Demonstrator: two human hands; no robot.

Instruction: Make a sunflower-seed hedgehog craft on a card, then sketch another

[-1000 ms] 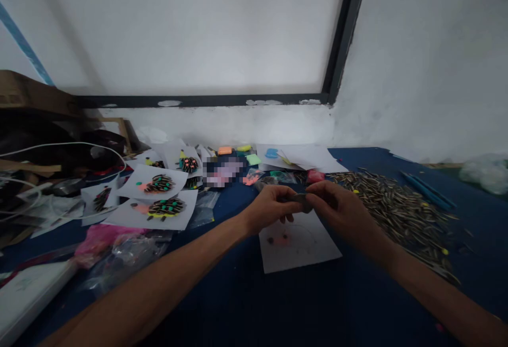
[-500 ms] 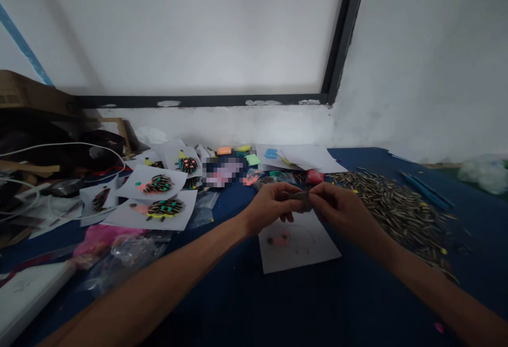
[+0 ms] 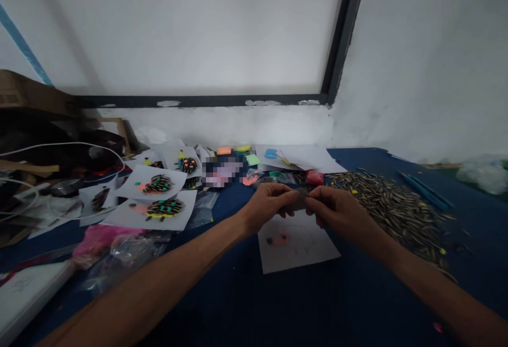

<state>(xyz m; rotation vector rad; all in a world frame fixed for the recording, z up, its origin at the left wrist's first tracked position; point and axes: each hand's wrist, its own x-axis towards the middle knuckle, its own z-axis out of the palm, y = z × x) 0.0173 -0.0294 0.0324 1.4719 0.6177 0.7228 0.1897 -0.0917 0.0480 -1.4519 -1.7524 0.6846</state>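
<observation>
Dark grey lump (image 3: 300, 199) pinched by left hand (image 3: 269, 207) and right hand (image 3: 342, 212), over white paper sheet (image 3: 297, 257). Lump partly hidden by grip; material not readable. Sheet's far edge covered. Sheet flat, 1 pink patch (image 3: 282, 238) (faint curve (image 3: 311, 235) beside). Slender striped seeds (image 3: 397, 212) heaped right. Blue tabletop (image 3: 301, 304) extends from sheet's near edge.

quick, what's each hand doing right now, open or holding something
Left hand: closed, pinching one side of a soft-looking dark grey lump.
Right hand: closed, pinching the lump's other side.
</observation>
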